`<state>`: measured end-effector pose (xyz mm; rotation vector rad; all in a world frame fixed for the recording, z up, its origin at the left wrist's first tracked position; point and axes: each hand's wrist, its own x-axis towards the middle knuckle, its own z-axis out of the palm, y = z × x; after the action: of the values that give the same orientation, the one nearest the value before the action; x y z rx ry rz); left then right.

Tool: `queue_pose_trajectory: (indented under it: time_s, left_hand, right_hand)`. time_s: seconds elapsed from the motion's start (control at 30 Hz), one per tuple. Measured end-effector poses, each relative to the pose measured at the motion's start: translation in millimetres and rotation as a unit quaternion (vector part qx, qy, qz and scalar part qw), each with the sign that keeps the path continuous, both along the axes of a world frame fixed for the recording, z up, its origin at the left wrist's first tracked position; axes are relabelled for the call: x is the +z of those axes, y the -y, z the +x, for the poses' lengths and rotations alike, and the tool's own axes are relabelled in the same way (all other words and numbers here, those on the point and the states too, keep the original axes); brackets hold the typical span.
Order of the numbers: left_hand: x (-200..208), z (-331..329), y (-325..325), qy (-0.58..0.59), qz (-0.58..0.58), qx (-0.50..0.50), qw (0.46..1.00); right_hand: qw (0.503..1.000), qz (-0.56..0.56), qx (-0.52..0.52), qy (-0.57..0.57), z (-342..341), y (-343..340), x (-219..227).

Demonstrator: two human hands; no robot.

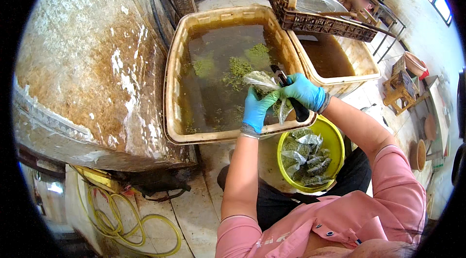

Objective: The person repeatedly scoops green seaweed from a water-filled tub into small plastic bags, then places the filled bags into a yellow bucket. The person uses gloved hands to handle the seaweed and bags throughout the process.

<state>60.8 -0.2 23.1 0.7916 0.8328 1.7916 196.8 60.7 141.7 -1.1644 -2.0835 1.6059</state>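
Observation:
A see-through plastic bag [262, 81] of green plant bits is pinched in my left hand [257, 110], over the near right part of a big cream tub [171, 112]. Close beside it, the fingers of my right hand [305, 94] are closed around a long black tool [300, 110], whose exact kind I cannot make out. Both hands wear blue gloves and meet at the bag. Brown water [208, 98] fills the tub, with green clumps [239, 67] floating on it. Below my hands, a yellow-green bucket [341, 153] holds several bags of green plant bits [306, 158].
A second cream tub [359, 79] of brown water adjoins on the right, with a brown slatted crate [315, 17] across its far side. At left rises a stained wall [97, 64]. A yellow hose [116, 229] coils on the floor, and a wooden stool [402, 88] stands far right.

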Motion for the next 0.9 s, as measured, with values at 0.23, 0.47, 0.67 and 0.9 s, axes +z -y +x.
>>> queue_pose_trajectory:
  time_s: [0.23,0.47,0.67,0.9]
  left_hand:
    - [-11,4,-6,-0.058,-0.053,0.002,0.997]
    - [-12,26,-13,0.101,-0.041,0.186,0.976]
    - [-14,12,-15,-0.017,-0.023,0.176,0.984]
    - [-16,7,-23,0.144,-0.019,0.074,0.987]
  right_hand:
    - [0.922,0.373,0.078,0.064,2,3,-19]
    - [0.849,0.514,0.109,0.064,-15,9,-17]
    - [0.903,0.419,0.070,0.061,-15,7,-21]
    - [0.909,0.402,0.091,0.067,-8,18,-27]
